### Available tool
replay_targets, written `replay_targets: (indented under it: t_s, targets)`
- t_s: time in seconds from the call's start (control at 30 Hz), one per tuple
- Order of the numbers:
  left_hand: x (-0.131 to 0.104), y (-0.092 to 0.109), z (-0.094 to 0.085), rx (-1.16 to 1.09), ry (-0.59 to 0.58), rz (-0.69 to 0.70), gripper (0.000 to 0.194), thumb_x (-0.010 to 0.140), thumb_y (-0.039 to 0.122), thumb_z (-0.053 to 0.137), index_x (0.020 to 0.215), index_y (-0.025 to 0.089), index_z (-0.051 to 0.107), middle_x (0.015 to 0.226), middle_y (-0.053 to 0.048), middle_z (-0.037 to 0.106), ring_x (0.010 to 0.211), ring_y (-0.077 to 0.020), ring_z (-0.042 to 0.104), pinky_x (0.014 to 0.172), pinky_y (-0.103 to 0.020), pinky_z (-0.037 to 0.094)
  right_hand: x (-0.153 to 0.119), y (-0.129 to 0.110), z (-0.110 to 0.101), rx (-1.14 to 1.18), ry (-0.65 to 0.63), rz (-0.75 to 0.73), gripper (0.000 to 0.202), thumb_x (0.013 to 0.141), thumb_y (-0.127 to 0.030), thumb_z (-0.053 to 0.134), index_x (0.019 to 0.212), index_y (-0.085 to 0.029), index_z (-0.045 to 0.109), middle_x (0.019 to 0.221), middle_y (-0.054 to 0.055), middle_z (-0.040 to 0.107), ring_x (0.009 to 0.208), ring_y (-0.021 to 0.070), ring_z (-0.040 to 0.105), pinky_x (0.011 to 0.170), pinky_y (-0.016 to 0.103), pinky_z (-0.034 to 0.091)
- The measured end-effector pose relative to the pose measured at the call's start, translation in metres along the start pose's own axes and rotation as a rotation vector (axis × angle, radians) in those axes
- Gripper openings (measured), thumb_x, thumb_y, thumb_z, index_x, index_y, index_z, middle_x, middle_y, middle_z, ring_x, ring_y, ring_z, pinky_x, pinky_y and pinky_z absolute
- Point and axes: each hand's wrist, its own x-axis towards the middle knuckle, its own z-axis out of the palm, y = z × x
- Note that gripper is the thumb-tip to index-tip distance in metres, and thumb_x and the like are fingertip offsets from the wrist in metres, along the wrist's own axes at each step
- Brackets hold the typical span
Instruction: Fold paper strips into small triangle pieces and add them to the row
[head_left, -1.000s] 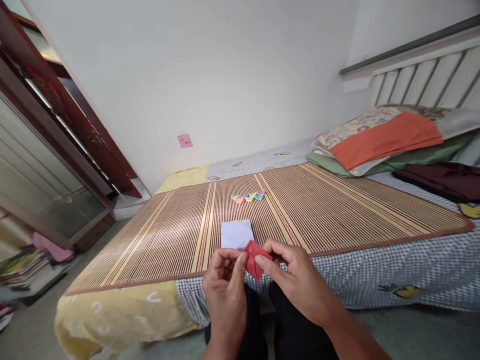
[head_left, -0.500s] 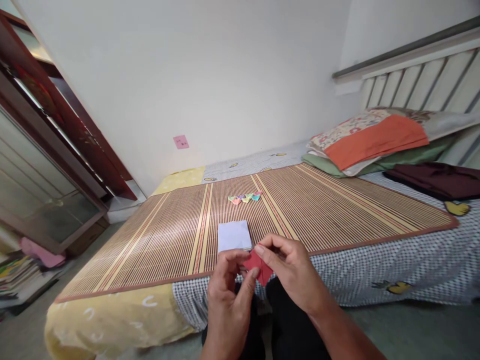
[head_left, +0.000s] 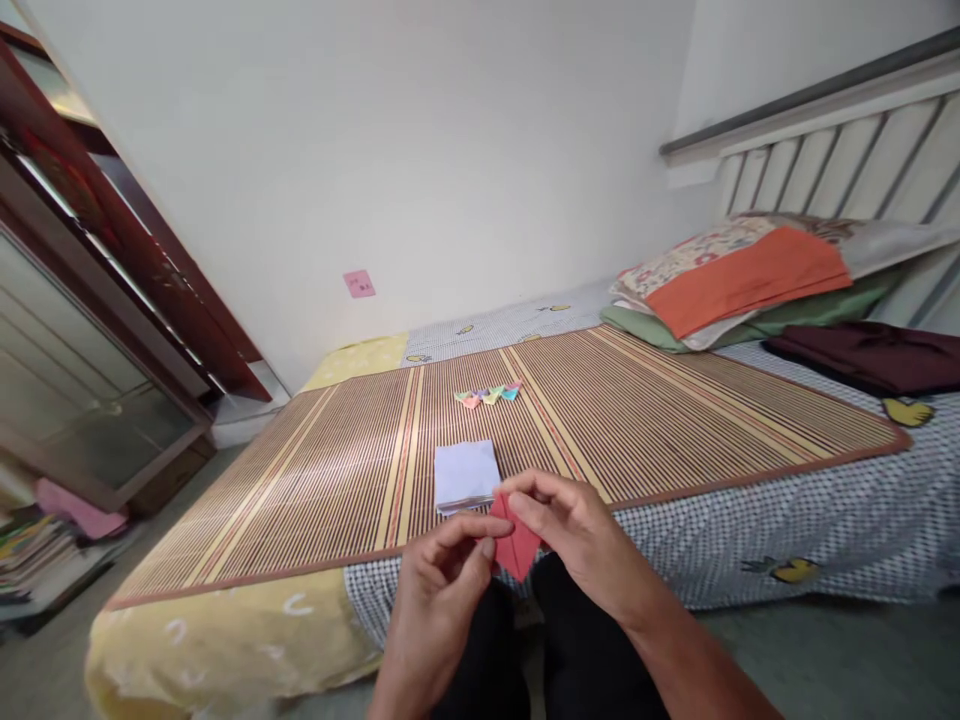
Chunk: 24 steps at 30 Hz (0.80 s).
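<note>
A small piece of folded red paper (head_left: pixel 519 550), with a crease down its middle, is held up between my two hands over the near edge of the bed. My left hand (head_left: pixel 442 575) pinches its left corner between thumb and index finger. On the upper right, my right hand (head_left: pixel 574 525) grips the paper with thumb and fingertips. Just beyond my hands, a stack of pale square paper (head_left: pixel 465 472) lies on the mat. Farther back sits a row of several small folded paper pieces (head_left: pixel 489 395) in mixed colours.
A striped woven mat (head_left: pixel 300 450) covers much of the bed. Pillows (head_left: pixel 750 280) and a folded dark cloth (head_left: pixel 862 355) lie at the right, by the white headboard (head_left: pixel 832 170). A pink note (head_left: pixel 359 284) is on the wall. Books (head_left: pixel 41 560) are stacked at far left.
My left hand has shifted a little left on the red paper, uncovering more of its face. The paper is turned slightly, and my right hand keeps its grip at the upper right.
</note>
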Motion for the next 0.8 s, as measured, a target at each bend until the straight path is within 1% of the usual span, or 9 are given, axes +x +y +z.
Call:
replay_targets:
  t_s: [0.07,0.1,0.17,0.27,0.33,0.47,0.57,0.67,0.8]
  targets:
    - [0.002,-0.001,-0.004,-0.012,0.017,-0.015,0.012,0.087,0.030,0.075,0.093,0.024,0.084,0.082,-0.005,0.075,0.068,-0.0128,0.059,0.063,-0.020,0.048,-0.006,-0.002,-0.007,-0.027,0.012,-0.017,0.023,0.101,-0.032,0.058,0.119,-0.024,0.070,0.101,0.004,0.072,0.094,0.0180,0.067,0.084,0.030,0.052]
    - [0.003,-0.001,-0.006,-0.027,0.004,-0.016,0.012,0.087,0.028,0.076,0.095,0.024,0.085,0.083,-0.004,0.076,0.069,-0.0124,0.060,0.064,-0.020,0.048,-0.009,-0.003,-0.010,-0.035,-0.008,-0.033,0.025,0.101,-0.026,0.057,0.123,-0.025,0.068,0.109,0.004,0.072,0.102,0.0185,0.068,0.090,0.031,0.052]
    - [0.005,0.000,-0.008,-0.073,-0.047,-0.002,0.016,0.084,0.023,0.078,0.098,0.025,0.085,0.087,-0.004,0.077,0.070,-0.0116,0.062,0.066,-0.019,0.050,-0.014,-0.006,-0.016,-0.072,-0.078,-0.073,0.031,0.096,-0.012,0.056,0.119,-0.026,0.070,0.115,0.004,0.072,0.109,0.0185,0.068,0.098,0.032,0.051]
    - [0.007,0.002,-0.009,-0.131,-0.111,0.020,0.024,0.080,0.017,0.082,0.102,0.027,0.084,0.096,-0.005,0.079,0.072,-0.0108,0.064,0.067,-0.018,0.051,-0.017,-0.008,-0.018,-0.117,-0.107,-0.118,0.038,0.085,0.000,0.059,0.109,-0.025,0.073,0.112,0.002,0.072,0.108,0.0182,0.068,0.098,0.031,0.051]
    - [0.007,0.003,-0.009,-0.145,-0.123,0.020,0.024,0.081,0.017,0.082,0.103,0.027,0.084,0.098,-0.006,0.079,0.076,-0.0117,0.067,0.068,-0.018,0.052,-0.016,-0.008,-0.017,-0.112,-0.093,-0.124,0.034,0.084,-0.001,0.062,0.106,-0.025,0.074,0.108,0.002,0.072,0.104,0.0181,0.069,0.094,0.031,0.053]
    - [0.005,0.003,-0.009,-0.123,-0.128,0.034,0.018,0.086,0.024,0.080,0.103,0.027,0.084,0.101,-0.007,0.079,0.087,-0.0161,0.071,0.077,-0.022,0.056,-0.014,-0.008,-0.015,-0.095,-0.070,-0.144,0.015,0.095,-0.016,0.065,0.103,-0.024,0.075,0.101,0.003,0.072,0.096,0.0182,0.070,0.088,0.032,0.054]
    - [0.004,0.005,-0.009,-0.038,-0.090,0.049,0.013,0.090,0.029,0.076,0.099,0.026,0.084,0.099,-0.007,0.080,0.091,-0.0184,0.072,0.082,-0.025,0.056,-0.013,-0.008,-0.012,-0.104,-0.071,-0.162,0.013,0.099,-0.021,0.063,0.098,-0.023,0.076,0.096,0.003,0.072,0.091,0.0178,0.069,0.084,0.031,0.053]
    - [0.003,0.007,-0.006,0.054,-0.031,0.088,0.014,0.093,0.032,0.072,0.093,0.025,0.084,0.087,-0.005,0.078,0.082,-0.0163,0.069,0.075,-0.023,0.054,-0.014,-0.008,-0.007,-0.094,-0.050,-0.162,0.015,0.100,-0.020,0.062,0.092,-0.022,0.075,0.093,0.002,0.070,0.088,0.0169,0.068,0.080,0.030,0.052]
    - [0.002,0.010,0.002,0.068,-0.003,0.103,0.021,0.095,0.036,0.069,0.087,0.021,0.081,0.076,-0.003,0.073,0.072,-0.0147,0.063,0.069,-0.022,0.050,-0.015,-0.006,0.001,-0.038,0.002,-0.166,0.011,0.098,-0.020,0.066,0.103,-0.025,0.075,0.102,0.002,0.071,0.095,0.0165,0.068,0.084,0.029,0.052]
